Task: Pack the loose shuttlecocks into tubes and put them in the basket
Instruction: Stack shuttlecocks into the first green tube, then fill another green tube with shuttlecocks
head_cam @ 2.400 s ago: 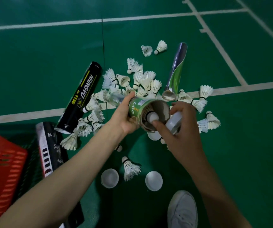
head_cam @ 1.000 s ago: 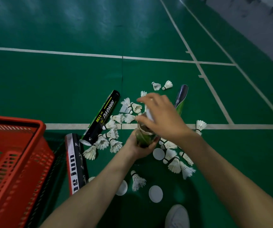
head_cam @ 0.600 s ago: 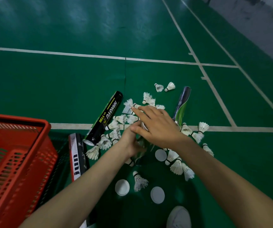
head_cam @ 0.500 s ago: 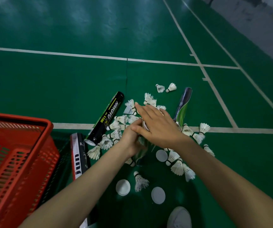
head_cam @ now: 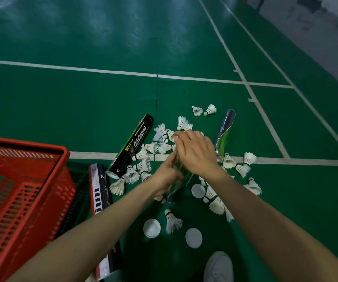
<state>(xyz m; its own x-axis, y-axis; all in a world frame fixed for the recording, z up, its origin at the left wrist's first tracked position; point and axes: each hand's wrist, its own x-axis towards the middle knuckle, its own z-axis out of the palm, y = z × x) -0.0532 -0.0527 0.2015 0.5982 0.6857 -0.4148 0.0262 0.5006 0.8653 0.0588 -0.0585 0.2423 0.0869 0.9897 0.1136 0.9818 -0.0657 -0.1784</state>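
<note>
Left hand (head_cam: pixel 167 177) wraps the green tube (head_cam: pixel 179 187) mid-body, fingers curled round it. Right hand (head_cam: pixel 196 153) lies flat on the tube's far top end, palm down, fingers straight, gripping nothing. Tube stands tilted with its near end on the court floor (head_cam: pixel 82 110), in the middle of the loose shuttlecocks (head_cam: pixel 172 221). The top end is hidden under the palm, so I cannot tell if a cap is on it.

Likely step: pressing the top closed. To do it well, hold the left grip firm so the base does not skid. Push straight down the tube's axis with even pressure, so the wall does not buckle or crush feathers.

Red basket (head_cam: pixel 63 153) sits near left. 3 white caps (head_cam: pixel 151 228) lie near. 3 more tubes lie flat: black HANGYU tube (head_cam: pixel 135 145), black-and-white tube (head_cam: pixel 101 200) beside the basket, blue-green tube (head_cam: pixel 225 131) far right. Many shuttlecocks lie loose, so much packing is left.
</note>
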